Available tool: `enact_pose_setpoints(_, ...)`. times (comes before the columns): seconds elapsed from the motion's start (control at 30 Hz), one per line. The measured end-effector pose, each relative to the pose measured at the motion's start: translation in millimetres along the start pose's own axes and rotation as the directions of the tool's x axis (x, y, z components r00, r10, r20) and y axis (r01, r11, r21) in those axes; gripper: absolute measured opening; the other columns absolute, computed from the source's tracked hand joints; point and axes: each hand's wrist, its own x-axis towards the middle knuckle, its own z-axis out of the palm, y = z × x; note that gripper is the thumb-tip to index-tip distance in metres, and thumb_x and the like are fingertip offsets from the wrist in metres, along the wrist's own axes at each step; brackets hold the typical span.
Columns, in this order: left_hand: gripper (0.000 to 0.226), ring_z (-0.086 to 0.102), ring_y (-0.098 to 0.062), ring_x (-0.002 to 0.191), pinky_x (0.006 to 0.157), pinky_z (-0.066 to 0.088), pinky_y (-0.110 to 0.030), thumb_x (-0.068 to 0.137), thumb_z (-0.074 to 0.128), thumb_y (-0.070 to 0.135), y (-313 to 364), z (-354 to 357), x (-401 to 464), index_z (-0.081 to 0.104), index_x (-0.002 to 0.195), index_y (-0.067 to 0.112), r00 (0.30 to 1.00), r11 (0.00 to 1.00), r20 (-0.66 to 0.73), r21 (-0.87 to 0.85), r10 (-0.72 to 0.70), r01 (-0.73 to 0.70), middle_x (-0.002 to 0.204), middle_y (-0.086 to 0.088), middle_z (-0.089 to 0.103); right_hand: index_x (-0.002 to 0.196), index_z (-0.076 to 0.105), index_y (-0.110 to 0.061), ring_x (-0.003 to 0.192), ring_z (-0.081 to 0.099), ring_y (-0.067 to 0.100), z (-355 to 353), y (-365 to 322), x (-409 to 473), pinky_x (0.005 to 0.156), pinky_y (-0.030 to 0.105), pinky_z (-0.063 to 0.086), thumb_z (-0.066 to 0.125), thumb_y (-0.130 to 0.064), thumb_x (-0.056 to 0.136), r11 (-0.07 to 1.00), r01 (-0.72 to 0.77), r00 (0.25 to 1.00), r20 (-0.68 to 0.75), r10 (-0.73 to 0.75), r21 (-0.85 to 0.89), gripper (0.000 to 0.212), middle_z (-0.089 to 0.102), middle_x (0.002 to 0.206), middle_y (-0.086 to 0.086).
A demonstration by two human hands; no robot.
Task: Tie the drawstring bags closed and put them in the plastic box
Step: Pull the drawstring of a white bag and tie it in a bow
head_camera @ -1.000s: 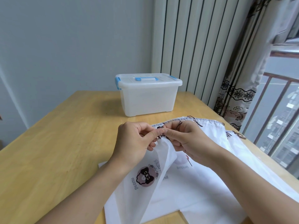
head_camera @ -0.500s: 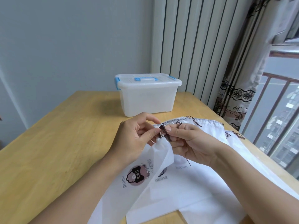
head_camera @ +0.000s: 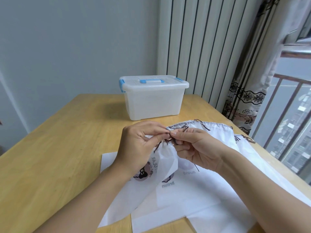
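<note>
Left hand (head_camera: pixel 141 145): pinches the dark drawstring (head_camera: pixel 168 134) at the gathered mouth of the lifted white drawstring bag (head_camera: pixel 165 158).
Right hand (head_camera: pixel 193 147): meets it fingertip to fingertip, nipping the same cord — likely forming the knot.
Beneath the hands: more white bags (head_camera: pixel 193 199) lie flat, mouths away.
Beyond the hands: the plastic box (head_camera: pixel 153 101), lid on, blue latches, on the wooden table (head_camera: pixel 58 148) — nothing packed yet, I judge.
</note>
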Motion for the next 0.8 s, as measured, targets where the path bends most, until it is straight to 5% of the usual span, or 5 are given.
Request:
enact_pose_setpoints(0.13,0.006,0.067,-0.01,0.066,0.066,0.058,-0.022,0.087,0.074,0.012,-6,-2,3,0.072,0.082,0.014,0.882,0.88,-0.103,-0.186,-0.459,0.437,0.074,0.004,0.074,0.106,0.073,0.0,0.055,0.025,0.008,-14,-6,4,0.04,0.014,0.027,0.07,-0.021,0.084,0.999,0.03,0.993,-0.116,-0.028,0.012,0.03,0.034,0.065,-0.002)
enact_pose_setpoints(0.33,0.007,0.066,-0.015,0.071,0.068,0.054,-0.021,0.092,0.069,0.012,-12,4,8,0.071,0.087,0.007,0.645,0.609,-0.109,-0.478,-0.756,0.633,0.08,-0.007,0.071,0.116,0.065,0.009,0.055,0.023,0.012,-29,-16,4,0.048,0.019,0.022,0.072,-0.026,0.089,0.956,0.088,0.963,-0.222,-0.154,-0.281,0.045,0.036,0.061,-0.004)
enact_pose_setpoints(0.5,0.005,0.066,-0.013,0.081,0.077,0.053,-0.023,0.091,0.069,0.012,-15,6,4,0.07,0.086,0.01,0.769,0.733,-0.066,-0.36,-0.636,0.577,0.083,-0.005,0.072,0.091,0.077,-0.012,0.055,0.038,0.012,-23,-7,4,0.05,0.028,0.04,0.084,-0.055,0.068,0.814,0.069,0.952,-0.206,-0.227,-0.577,0.049,0.047,0.06,-0.007)
enact_pose_setpoints(0.63,0.025,0.063,-0.005,0.101,0.094,0.046,-0.027,0.079,0.078,0.036,-19,-8,0,0.066,0.1,0.027,0.906,0.908,0.11,-0.054,-0.409,0.416,0.104,0.014,0.069,0.084,0.076,-0.011,0.064,0.054,0.016,-21,9,8,0.06,0.03,0.054,0.084,-0.026,0.08,0.75,0.014,0.97,-0.173,-0.17,-0.661,0.017,0.058,0.068,0.005)
enact_pose_setpoints(0.8,0.09,0.055,0.003,0.116,0.1,0.044,-0.021,0.052,0.086,0.061,-19,-14,-3,0.046,0.131,0.049,0.833,0.91,0.419,0.354,-0.361,0.216,0.12,0.019,0.06,0.095,0.075,-0.006,0.075,0.059,0.018,-20,20,16,0.07,0.026,0.051,0.069,-0.006,0.093,0.893,0.149,0.975,-0.086,-0.203,-0.425,0.006,0.067,0.086,0.013)
